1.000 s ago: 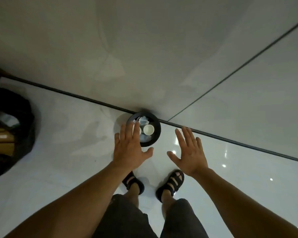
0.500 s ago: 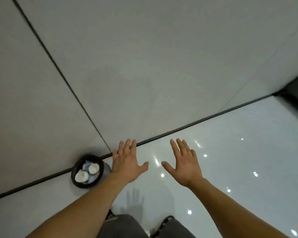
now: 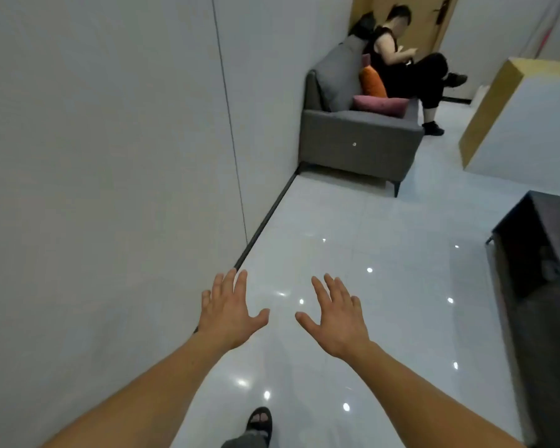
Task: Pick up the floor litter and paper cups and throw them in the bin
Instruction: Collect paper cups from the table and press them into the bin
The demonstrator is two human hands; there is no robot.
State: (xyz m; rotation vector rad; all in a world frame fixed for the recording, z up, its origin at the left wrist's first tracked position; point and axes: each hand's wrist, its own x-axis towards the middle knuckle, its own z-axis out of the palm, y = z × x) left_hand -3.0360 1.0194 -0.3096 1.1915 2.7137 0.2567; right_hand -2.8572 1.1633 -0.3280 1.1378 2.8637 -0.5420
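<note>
Left hand (image 3: 230, 315) and right hand (image 3: 337, 321) hover level, fingers spread, holding nothing; no litter, paper cup or bin shows on the glossy white tiled floor (image 3: 353, 237) towards the grey fabric sofa (image 3: 359, 140) at 1 o'clock, so neither hand rates nearer.

Soft, cool indoor light fills the frame evenly and rather dimly. The glossy floor (image 3: 353, 218) carries scattered small white glare spots from lamps overhead, and a faint shadow lies under the sofa (image 3: 356, 143). The left grip (image 3: 230, 313) and right grip (image 3: 337, 318) look fairly crisp and evenly lit. The far end is softer. The wall seam (image 3: 230, 130) bows with wide-angle distortion, and the dark cabinet (image 3: 537, 286) loses detail.
</note>
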